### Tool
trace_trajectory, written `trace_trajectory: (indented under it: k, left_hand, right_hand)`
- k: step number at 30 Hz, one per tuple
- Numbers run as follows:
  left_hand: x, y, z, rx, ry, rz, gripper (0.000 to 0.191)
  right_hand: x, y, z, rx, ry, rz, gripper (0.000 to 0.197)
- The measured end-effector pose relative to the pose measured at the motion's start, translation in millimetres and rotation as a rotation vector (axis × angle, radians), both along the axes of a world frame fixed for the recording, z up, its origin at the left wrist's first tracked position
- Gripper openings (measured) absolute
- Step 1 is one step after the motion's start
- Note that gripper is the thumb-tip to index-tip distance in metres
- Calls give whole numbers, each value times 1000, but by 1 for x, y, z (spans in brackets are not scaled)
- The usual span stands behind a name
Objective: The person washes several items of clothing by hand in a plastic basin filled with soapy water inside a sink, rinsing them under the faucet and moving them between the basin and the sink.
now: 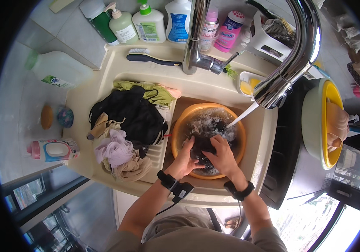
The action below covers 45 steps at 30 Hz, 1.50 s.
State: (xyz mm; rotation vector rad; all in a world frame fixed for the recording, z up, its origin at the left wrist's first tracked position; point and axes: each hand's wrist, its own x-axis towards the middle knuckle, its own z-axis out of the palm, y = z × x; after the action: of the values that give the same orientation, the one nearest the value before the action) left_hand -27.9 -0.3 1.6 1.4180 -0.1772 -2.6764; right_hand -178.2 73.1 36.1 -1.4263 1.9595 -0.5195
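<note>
Both hands are over an orange plastic basin (177, 115) that stands in the deep part of a cream laundry sink (255, 170). Dark wet cloth (202, 146) is stretched between them. My left hand (184, 159) grips its left side with the thumb on top. My right hand (222, 154) pinches its right side. Churning, bubbly water (205, 118) fills the basin, and more dark fabric shows beneath the surface. From the chrome faucet's spout (269, 91) a stream of water (243, 114) runs into the basin's right side.
A clothes pile (129, 116), black, green, lilac and beige, lies on the ribbed washboard (158, 157) at left. A scrub brush (153, 59), pump bottles (148, 26) and a soap dish (246, 83) line the back ledge. At right stands a yellow-lined tub (326, 91) holding beige cloth.
</note>
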Motion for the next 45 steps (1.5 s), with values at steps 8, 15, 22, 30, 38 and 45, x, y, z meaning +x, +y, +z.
trace_trajectory:
  k: [8,15,22,30,38,45]
  left_hand:
    - [-24,19,55,-472,64,202,21]
    - [-6,13,69,-718,40,-67,27]
    - [23,10,68,-871,-12,-110,29]
    - [99,-43,184,-1559,-659,-150,18]
    - [174,-98,130,-1864,-1315,-493,57]
    - [168,-105,139,-1815,-969,-550,63]
  right_hand:
    - [39,30,-1,-270,-974,-776,32]
    - [52,19,-18,-441,-137,-316,35]
    - [57,5,7,84,-893,-488,33]
    - [26,-7,-29,252,319,-37,58]
    - [2,13,-120,570,441,227,37]
    - [-6,24,25,-13,188,38,20]
